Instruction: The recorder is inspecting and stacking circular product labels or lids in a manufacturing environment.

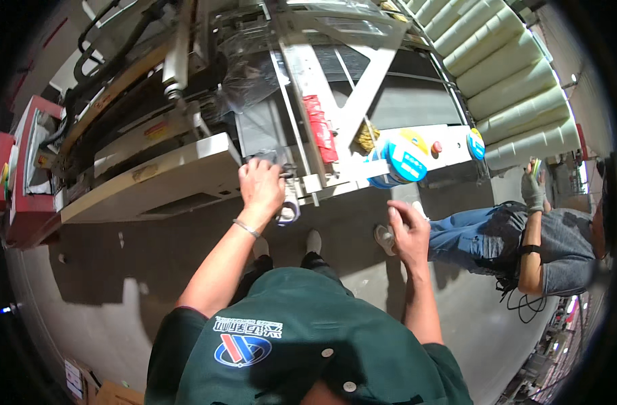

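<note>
My left hand [261, 187] reaches over the front edge of a large machine [217, 150]. Its fingers bend down onto a dark fitting [276, 158]; what lies under the fingertips is hidden. Close to that hand's right side, a ring-shaped white and purple thing [289, 214] hangs below the edge. My right hand [410, 235] is held in the air in front of the machine, apart from it. Its fingers are curled in toward the thumb, and anything between them is too small to tell. Beyond it sits a blue and yellow round item [406, 163] on the machine's front rail.
A red wrap [320, 128] covers part of a bar beside a white triangular frame [369, 77]. A red button [436, 146] sits on the front panel. Large pale rolls [518, 81] stand at the far right. At right, a person [511, 236] wears a glove.
</note>
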A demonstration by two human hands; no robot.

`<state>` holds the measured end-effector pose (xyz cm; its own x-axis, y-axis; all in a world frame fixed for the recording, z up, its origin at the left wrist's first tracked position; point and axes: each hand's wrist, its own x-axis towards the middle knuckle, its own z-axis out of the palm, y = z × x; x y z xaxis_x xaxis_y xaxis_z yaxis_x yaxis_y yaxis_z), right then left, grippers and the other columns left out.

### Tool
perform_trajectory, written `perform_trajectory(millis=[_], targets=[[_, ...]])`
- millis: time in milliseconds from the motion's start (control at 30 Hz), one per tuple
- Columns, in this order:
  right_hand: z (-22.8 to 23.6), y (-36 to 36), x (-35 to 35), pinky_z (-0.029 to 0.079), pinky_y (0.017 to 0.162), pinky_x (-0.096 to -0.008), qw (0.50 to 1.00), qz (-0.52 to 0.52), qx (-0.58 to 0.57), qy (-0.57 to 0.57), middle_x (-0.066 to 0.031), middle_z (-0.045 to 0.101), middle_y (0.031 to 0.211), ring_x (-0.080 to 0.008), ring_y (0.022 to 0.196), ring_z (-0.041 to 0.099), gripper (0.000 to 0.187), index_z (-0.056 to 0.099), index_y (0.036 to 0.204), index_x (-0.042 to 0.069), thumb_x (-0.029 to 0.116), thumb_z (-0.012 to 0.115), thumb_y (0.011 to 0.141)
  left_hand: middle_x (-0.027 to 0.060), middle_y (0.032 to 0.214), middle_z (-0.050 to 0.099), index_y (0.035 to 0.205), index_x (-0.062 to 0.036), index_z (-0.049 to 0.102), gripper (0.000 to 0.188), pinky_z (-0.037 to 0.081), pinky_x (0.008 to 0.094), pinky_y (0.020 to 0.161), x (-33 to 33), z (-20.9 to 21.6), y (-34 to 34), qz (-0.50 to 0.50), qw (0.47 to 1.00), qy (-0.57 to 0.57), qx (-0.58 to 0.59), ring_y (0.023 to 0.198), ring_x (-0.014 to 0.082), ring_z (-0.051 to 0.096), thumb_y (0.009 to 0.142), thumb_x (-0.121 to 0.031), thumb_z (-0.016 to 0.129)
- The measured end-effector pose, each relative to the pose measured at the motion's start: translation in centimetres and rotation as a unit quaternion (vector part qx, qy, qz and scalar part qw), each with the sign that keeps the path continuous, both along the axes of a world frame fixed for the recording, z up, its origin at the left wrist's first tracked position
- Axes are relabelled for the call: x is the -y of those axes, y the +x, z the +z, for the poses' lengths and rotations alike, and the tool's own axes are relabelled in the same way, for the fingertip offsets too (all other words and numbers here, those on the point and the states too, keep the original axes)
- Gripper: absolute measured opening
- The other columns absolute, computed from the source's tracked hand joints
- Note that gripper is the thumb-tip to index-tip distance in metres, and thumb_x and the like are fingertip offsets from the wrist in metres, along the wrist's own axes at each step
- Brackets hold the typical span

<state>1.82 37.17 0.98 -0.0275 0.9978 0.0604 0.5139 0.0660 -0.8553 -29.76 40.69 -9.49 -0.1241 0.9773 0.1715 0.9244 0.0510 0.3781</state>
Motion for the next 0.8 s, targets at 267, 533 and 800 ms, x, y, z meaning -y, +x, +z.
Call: perform_trajectory(millis=[267,533,800], targets=[[-1.4,9.5,-13.0,0.034,0.108,-0.053,0.923,0.097,0.33,0.174,-0.0242,0.038,0.142,-0.0459,0.129,0.036,0.101,0.046,0.138,0.007,0.032,0.093,0.052,0.0125,0.127,0.06,0.123,-0.0125,0.064,0.043,0.038,0.0433,0.105,1.3,3.9,3.5,0.11,0.991,-0.057,0.054,0.123,0.031,0.052,0.086,-0.033,0.067],[-0.5,12.9,-16.5,0.04,0.107,-0.0429,0.899,0.212,0.371,0.096,-0.0208,0.044,0.139,-0.0385,0.128,0.044,0.09,0.049,0.136,0.006,0.012,0.089,0.055,0.0121,0.121,0.062,0.121,-0.0084,0.064,0.039,0.039,0.0399,0.104,4.5,9.3,7.1,0.141,0.98,0.008,0.14,0.12,0.0283,0.053,0.085,-0.02,0.07],[1.1,14.8,-18.4,0.047,0.098,-0.0416,0.88,0.315,0.344,0.088,-0.0178,0.057,0.128,-0.0357,0.115,0.057,0.077,0.052,0.133,0.006,0.011,0.084,0.064,0.0096,0.116,0.065,0.121,-0.003,0.064,0.035,0.044,0.033,0.098,4.6,13.2,9.1,0.076,0.97,0.06,0.224,0.111,0.0199,0.06,0.086,-0.009,0.067]])
